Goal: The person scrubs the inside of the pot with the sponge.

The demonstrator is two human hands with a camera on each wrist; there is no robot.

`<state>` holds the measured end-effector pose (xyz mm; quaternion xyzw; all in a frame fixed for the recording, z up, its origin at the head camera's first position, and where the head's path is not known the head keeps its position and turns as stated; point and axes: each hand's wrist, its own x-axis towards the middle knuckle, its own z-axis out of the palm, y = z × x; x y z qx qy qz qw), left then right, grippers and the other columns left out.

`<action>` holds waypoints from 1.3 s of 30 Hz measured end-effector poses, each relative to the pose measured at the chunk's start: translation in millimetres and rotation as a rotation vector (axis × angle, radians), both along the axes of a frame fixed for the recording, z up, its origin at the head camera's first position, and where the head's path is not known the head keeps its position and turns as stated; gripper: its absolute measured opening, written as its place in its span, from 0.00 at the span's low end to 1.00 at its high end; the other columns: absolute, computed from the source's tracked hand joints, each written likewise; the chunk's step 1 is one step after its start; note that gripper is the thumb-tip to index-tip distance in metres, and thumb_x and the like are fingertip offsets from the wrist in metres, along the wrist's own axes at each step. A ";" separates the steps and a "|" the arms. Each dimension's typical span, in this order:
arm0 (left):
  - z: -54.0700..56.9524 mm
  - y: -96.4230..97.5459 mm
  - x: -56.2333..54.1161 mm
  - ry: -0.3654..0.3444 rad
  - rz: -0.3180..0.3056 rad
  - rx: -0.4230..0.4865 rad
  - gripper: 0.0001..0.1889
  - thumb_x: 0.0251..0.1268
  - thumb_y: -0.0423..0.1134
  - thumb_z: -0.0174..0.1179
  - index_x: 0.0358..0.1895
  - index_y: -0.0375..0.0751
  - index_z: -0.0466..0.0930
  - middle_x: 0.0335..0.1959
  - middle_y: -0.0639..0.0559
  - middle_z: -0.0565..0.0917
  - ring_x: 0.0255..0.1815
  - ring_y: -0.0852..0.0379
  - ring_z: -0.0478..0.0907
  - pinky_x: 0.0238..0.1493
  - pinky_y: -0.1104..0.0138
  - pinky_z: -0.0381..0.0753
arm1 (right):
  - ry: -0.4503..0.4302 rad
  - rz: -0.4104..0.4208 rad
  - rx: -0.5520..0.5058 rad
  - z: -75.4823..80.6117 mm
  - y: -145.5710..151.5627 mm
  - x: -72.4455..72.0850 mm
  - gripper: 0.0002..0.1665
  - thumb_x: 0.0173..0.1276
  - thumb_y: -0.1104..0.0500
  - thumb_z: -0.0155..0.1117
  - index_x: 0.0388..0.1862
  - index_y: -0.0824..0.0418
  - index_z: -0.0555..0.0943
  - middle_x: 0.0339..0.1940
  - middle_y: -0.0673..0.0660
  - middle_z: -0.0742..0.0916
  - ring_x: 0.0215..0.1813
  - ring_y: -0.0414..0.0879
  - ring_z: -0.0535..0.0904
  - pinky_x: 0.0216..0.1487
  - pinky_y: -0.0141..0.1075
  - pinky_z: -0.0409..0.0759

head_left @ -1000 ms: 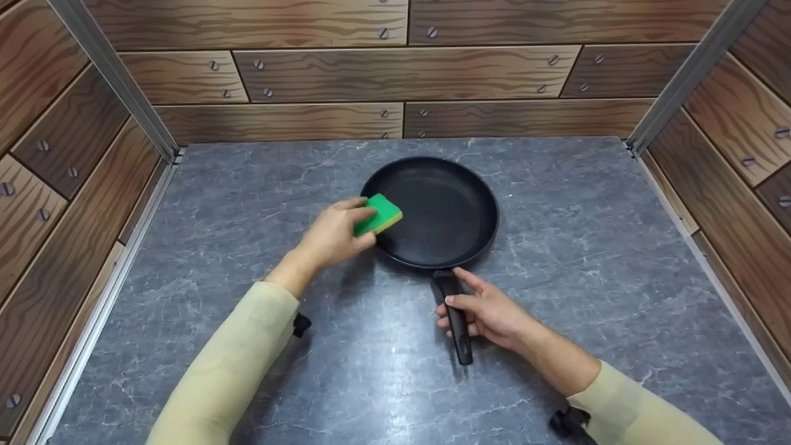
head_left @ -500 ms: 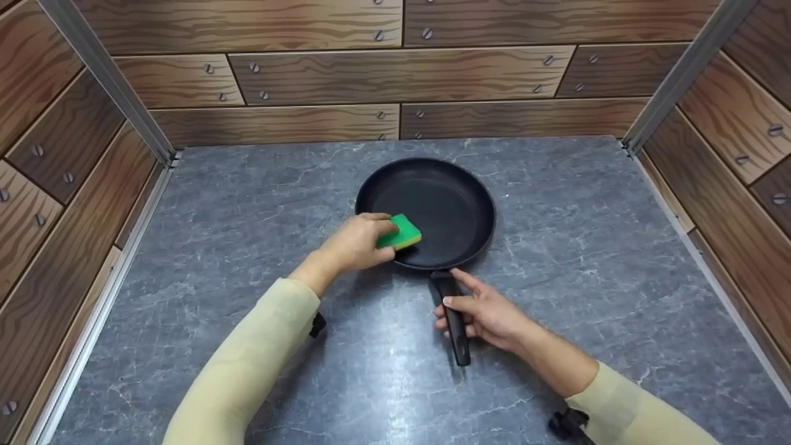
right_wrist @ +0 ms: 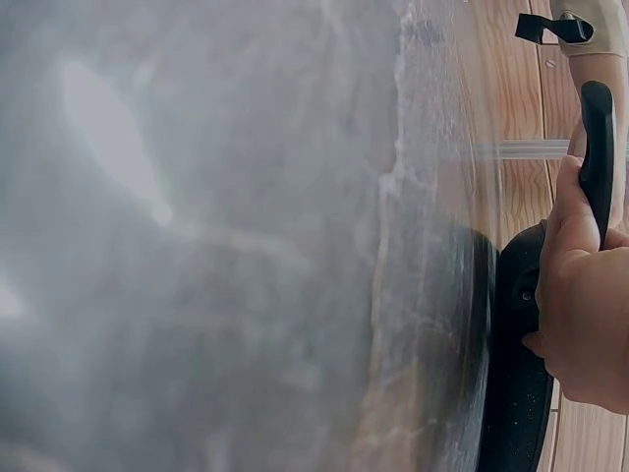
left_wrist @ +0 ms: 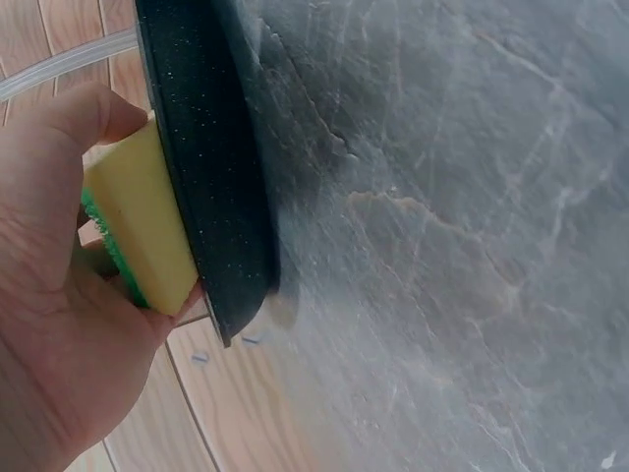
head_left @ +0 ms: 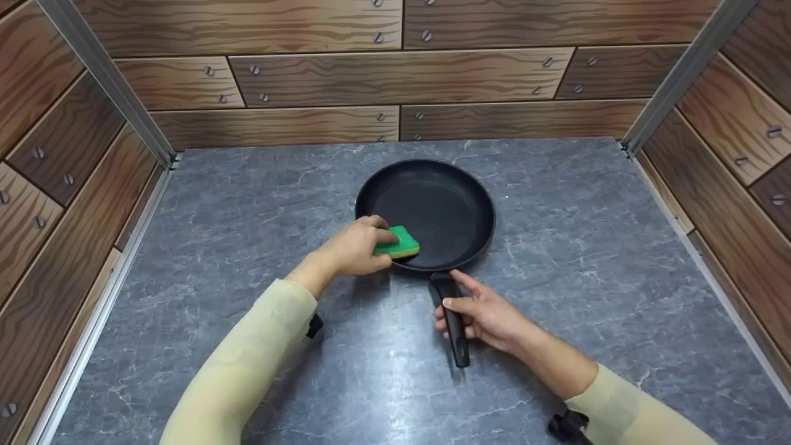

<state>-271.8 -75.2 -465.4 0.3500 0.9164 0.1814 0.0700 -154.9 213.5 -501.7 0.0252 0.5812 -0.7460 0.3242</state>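
A black frying pan (head_left: 432, 204) sits on the table with its handle (head_left: 456, 334) pointing toward the person. My left hand (head_left: 357, 245) grips a sponge (head_left: 400, 243), green on top and yellow below, at the pan's near left rim. In the left wrist view the yellow side of the sponge (left_wrist: 147, 211) faces the pan wall (left_wrist: 221, 187), and the thumb and fingers hold its edges. My right hand (head_left: 491, 315) holds the pan handle, thumb on top and fingers beneath. The right wrist view shows that hand (right_wrist: 590, 315) beside the handle (right_wrist: 597, 157).
The grey marbled tabletop (head_left: 259, 198) spreads around the pan. Wood-patterned panels (head_left: 395, 77) stand at the back and on both sides, with metal posts (head_left: 111, 80) at the corners. A black strap mount (head_left: 568, 425) is worn at the right wrist.
My left hand has carried the sponge from the pan's left rim rightward and toward the person, along the near left inside. The right hand keeps its hold on the handle.
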 end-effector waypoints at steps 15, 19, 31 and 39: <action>1.4 14.7 2.0 -0.107 -0.056 0.027 0.24 0.64 0.44 0.63 0.64 0.46 0.88 0.63 0.45 0.82 0.60 0.47 0.78 0.62 0.56 0.78 | -0.002 -0.013 -0.012 -0.2 -1.5 -1.2 0.56 0.81 0.65 0.58 0.90 0.56 0.31 0.44 0.63 0.88 0.40 0.50 0.91 0.46 0.46 0.90; 0.1 18.9 1.9 -0.121 -0.092 0.045 0.24 0.65 0.44 0.62 0.63 0.46 0.89 0.61 0.45 0.83 0.59 0.48 0.79 0.61 0.57 0.79 | -0.004 -0.018 -0.016 0.6 -1.5 -2.6 0.56 0.82 0.65 0.57 0.90 0.56 0.30 0.42 0.61 0.88 0.39 0.48 0.90 0.46 0.45 0.90; -4.1 30.9 -0.6 -0.167 -0.136 0.078 0.24 0.66 0.45 0.60 0.63 0.46 0.88 0.60 0.47 0.85 0.57 0.49 0.80 0.60 0.57 0.79 | 0.003 -0.008 -0.031 1.3 2.0 -4.6 0.55 0.82 0.65 0.57 0.89 0.58 0.30 0.40 0.60 0.89 0.37 0.46 0.90 0.45 0.44 0.90; -4.7 40.0 2.6 -0.221 -0.118 0.101 0.25 0.68 0.47 0.58 0.66 0.47 0.87 0.60 0.47 0.84 0.57 0.49 0.80 0.60 0.57 0.79 | 0.005 -0.003 -0.018 1.2 2.7 -5.3 0.55 0.82 0.65 0.57 0.89 0.58 0.31 0.41 0.61 0.88 0.37 0.47 0.89 0.46 0.44 0.90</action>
